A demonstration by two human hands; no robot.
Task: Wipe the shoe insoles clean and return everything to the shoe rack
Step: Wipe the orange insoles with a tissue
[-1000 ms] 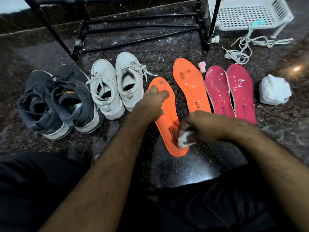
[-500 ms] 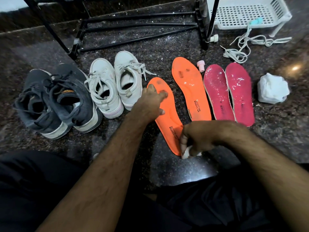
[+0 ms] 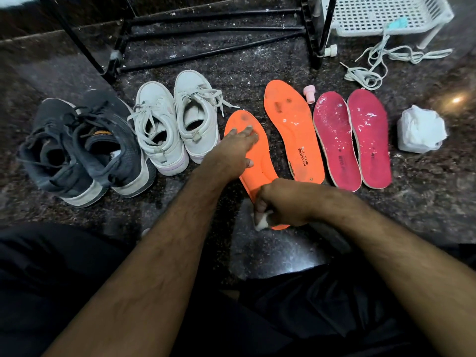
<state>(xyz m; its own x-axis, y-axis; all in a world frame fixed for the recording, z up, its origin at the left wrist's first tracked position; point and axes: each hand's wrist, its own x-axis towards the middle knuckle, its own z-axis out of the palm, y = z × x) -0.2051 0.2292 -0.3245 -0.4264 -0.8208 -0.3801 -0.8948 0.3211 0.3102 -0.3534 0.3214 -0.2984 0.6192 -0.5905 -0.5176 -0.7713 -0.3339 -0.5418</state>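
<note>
The near orange insole (image 3: 253, 161) lies flat on the dark speckled stone floor (image 3: 425, 202), and everything else is placed from it. The left hand (image 3: 231, 153) presses down on its front half, fingers straight and spread over the orange surface just below the dark smudges at the toe. The right hand (image 3: 280, 204) covers its heel end, fingers curled tight around a small white wad of tissue (image 3: 262, 222) that peeps out under the knuckles at the insole's near edge. Just right of this insole lies a second orange insole (image 3: 293, 132), printed side up with shiny wet patches, and beyond that, still further right, a pair of pink insoles (image 3: 353, 140) side by side, speckled with white flecks. A small pink cap (image 3: 309, 93) stands beyond, between the second orange and the pink ones. Further right sits a crumpled white tissue bundle (image 3: 421, 134). Just left of the held insole stand white sneakers (image 3: 177, 124), then dark grey sneakers (image 3: 82, 148). Beyond it stands the black shoe rack (image 3: 211, 29), with loose white laces (image 3: 373, 65) and a white plastic basket (image 3: 381, 16) off to the far right.
</note>
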